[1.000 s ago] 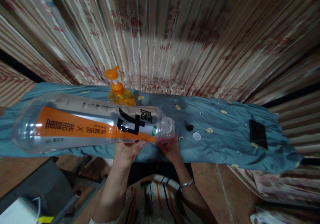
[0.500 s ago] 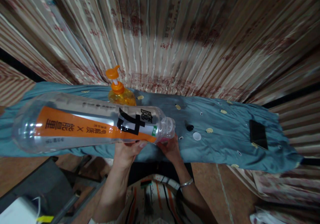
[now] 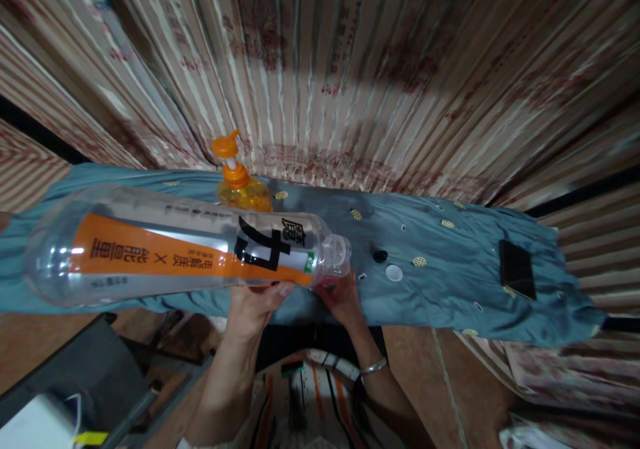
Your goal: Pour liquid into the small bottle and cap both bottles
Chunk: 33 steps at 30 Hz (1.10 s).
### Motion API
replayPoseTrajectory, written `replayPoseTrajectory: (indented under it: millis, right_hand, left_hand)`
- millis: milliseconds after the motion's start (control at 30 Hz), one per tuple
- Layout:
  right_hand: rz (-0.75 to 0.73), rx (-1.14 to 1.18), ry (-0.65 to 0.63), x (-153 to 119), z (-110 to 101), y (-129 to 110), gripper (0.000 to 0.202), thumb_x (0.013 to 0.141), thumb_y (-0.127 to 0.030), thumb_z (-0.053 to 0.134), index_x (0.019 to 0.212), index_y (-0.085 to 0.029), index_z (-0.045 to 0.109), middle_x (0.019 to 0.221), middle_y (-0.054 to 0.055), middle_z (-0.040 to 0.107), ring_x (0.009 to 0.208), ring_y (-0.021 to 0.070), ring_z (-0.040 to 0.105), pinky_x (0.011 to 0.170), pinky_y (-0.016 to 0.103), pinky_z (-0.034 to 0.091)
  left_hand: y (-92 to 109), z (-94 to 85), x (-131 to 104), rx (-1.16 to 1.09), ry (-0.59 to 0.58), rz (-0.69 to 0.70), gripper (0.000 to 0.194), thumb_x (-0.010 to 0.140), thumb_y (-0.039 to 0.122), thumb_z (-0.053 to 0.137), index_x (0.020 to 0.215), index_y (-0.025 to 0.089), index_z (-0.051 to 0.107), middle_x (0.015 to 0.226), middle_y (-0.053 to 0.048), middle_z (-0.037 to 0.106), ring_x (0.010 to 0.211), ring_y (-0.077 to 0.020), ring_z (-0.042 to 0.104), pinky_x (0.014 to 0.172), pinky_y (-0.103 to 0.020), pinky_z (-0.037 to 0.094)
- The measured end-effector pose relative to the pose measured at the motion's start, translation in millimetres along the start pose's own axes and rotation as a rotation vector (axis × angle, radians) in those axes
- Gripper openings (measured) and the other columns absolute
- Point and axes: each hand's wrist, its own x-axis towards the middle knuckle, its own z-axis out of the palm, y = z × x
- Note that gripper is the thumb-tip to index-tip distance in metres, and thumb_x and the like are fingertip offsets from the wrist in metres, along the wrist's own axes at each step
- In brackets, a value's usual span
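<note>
A large clear plastic drink bottle [image 3: 165, 249] with an orange and silver label lies on its side in the air, its uncapped mouth pointing right. My left hand [image 3: 254, 307] is closed on it from below near the shoulder; the thumb shows and the other fingers are hidden behind the bottle. Just under the bottle's mouth, my right hand [image 3: 343, 300] has its fingers closed at a small pinkish thing [image 3: 331, 279], mostly hidden by the neck. I cannot make out what this is.
An orange pump bottle [image 3: 245, 192] of yellow liquid stands behind the drink bottle on the blue tablecloth [image 3: 450, 269]. A small black round thing [image 3: 380, 256] and a white disc [image 3: 394, 273] lie right of my hands. Further right is a black phone-like slab [image 3: 517, 269]. A folding chair [image 3: 95, 369] stands left.
</note>
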Motion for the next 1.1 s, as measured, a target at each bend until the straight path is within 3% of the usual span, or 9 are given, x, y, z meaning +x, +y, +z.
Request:
replayPoseTrajectory:
  millis: [200, 733, 933, 1100]
  right_hand:
    - [0.002, 0.005, 0.016, -0.1, 0.9, 0.1, 0.057, 0.082, -0.062, 0.069, 0.122, -0.022, 0.065, 0.134, 0.015, 0.063, 0.13, 0.035, 0.055, 0.108, 0.055, 0.043]
    - [-0.017, -0.016, 0.001, -1.2, 1.2, 2.9, 0.055, 0.084, -0.062, 0.068, 0.122, -0.023, 0.065, 0.132, 0.014, 0.065, 0.129, 0.0348, 0.055, 0.107, 0.055, 0.043]
    - [-0.002, -0.013, 0.004, -0.9, 1.4, 2.9, 0.061, 0.083, -0.063, 0.068, 0.128, -0.022, 0.062, 0.134, 0.015, 0.064, 0.13, 0.0346, 0.055, 0.108, 0.054, 0.043]
    - [0.008, -0.005, -0.005, -0.5, 0.9, 2.0, 0.069, 0.083, -0.069, 0.064, 0.132, -0.02, 0.059, 0.134, 0.016, 0.063, 0.132, 0.0354, 0.053, 0.11, 0.055, 0.041]
  left_hand:
    - [-0.7, 0.1, 0.6, -0.012, -0.005, -0.004, 0.049, 0.04, 0.044, 0.094, 0.073, 0.02, 0.066, 0.064, -0.001, 0.068, 0.053, -0.0177, 0.064, 0.053, -0.032, 0.06]
    - [1.3, 2.8, 1.0, 0.001, 0.042, 0.018, 0.057, 0.038, 0.043, 0.095, 0.083, 0.022, 0.068, 0.063, 0.001, 0.068, 0.052, -0.0157, 0.064, 0.054, -0.029, 0.061]
    - [1.0, 1.1, 1.4, 0.002, -0.004, -0.004, 0.052, 0.039, 0.045, 0.094, 0.076, 0.02, 0.067, 0.062, 0.0, 0.068, 0.053, -0.0177, 0.066, 0.055, -0.031, 0.061]
    - [0.7, 1.5, 1.0, -0.009, 0.033, 0.006, 0.062, 0.037, 0.045, 0.095, 0.088, 0.021, 0.07, 0.064, 0.0, 0.069, 0.054, -0.019, 0.067, 0.055, -0.032, 0.062]
